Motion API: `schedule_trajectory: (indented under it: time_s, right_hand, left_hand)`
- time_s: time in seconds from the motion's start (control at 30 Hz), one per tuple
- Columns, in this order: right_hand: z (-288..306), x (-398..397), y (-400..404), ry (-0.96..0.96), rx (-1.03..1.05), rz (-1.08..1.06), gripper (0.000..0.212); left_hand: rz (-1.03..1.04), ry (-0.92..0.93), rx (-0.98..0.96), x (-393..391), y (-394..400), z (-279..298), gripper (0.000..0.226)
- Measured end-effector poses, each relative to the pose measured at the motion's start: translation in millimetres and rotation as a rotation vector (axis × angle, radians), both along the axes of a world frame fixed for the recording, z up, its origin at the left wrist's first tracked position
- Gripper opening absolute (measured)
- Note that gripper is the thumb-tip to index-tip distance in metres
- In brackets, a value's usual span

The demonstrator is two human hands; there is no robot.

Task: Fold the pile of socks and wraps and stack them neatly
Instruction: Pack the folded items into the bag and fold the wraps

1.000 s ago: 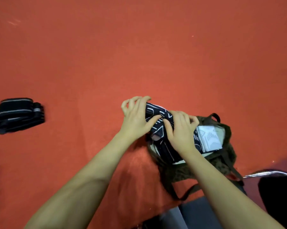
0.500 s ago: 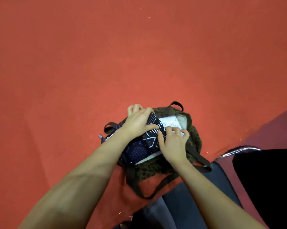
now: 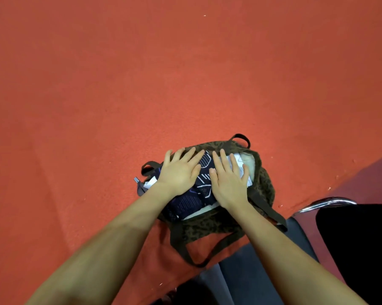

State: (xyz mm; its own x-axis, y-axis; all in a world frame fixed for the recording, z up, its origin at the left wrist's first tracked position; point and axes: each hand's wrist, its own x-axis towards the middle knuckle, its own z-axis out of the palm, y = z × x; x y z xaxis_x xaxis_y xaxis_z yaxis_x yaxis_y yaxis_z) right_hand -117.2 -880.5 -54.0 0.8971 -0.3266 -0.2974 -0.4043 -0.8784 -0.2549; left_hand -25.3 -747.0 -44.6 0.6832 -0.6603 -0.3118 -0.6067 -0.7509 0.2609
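Across a wide red carpeted surface (image 3: pixel 185 73), seen from above, two bare forearms reach forward from the bottom edge toward a dark olive patterned bag (image 3: pixel 262 183) lying near the surface's front edge. Both hands lie flat, palms down, side by side on a folded navy fabric piece with white line patterns (image 3: pixel 204 183) that sits on top of the bag's open mouth. On the fabric's left part rests the left hand (image 3: pixel 179 170), its fingers straight and spread, the fingertips reaching over the bag's far rim. Pressing on the fabric's right part is the right hand (image 3: pixel 229 181), its fingers straight and close together and partly over a folded white piece (image 3: pixel 244 170) tucked in the bag beside the navy one. Neither hand grips anything. Dark bag straps (image 3: pixel 181 245) loop toward the viewer, over the surface's edge. To the right, a curved chrome bar (image 3: pixel 328 203) borders a black seat (image 3: pixel 357 243). A small grey zipper pull (image 3: pixel 137 180) sticks out at the bag's left end.
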Motion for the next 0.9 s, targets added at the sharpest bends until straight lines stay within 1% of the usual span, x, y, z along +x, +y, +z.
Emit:
schedule_trajectory:
  time_s: [0.07, 0.13, 0.2, 0.27, 0.4, 0.57, 0.73, 0.8, 0.9]
  right_hand:
    - [0, -1, 1, 0.024, -0.041, 0.002, 0.053]
    - [5, 5, 3, -0.004, -0.080, -0.025, 0.054]
    - [16, 14, 11, -0.138, -0.101, -0.065, 0.053]
    - [26, 27, 27, -0.265, -0.114, -0.057, 0.049]
    - [38, 47, 78, -0.309, -0.123, 0.040, 0.041]
    - [45, 62, 174, -0.273, -0.022, 0.177, 0.044]
    - [40, 71, 292, -0.234, 0.057, 0.299, 0.044]
    - [40, 73, 343, -0.234, 0.104, 0.321, 0.043]
    - [38, 77, 411, -0.248, 0.147, 0.372, 0.042]
  left_hand:
    - [0.033, 0.001, -0.020, -2, 6, 3, 0.052]
    - [0.077, 0.006, -0.044, -5, 13, 7, 0.053]
    - [0.108, -0.009, -0.072, -7, 24, 12, 0.053]
    - [0.143, -0.040, -0.099, -4, 39, 18, 0.053]
    - [0.210, -0.106, -0.128, 5, 92, 32, 0.052]
    - [0.311, -0.133, -0.167, 8, 200, 45, 0.057]
    - [0.416, -0.122, -0.144, 2, 328, 49, 0.052]
    - [0.461, -0.132, -0.146, -3, 379, 49, 0.046]
    - [0.532, -0.140, -0.136, -9, 449, 44, 0.043]
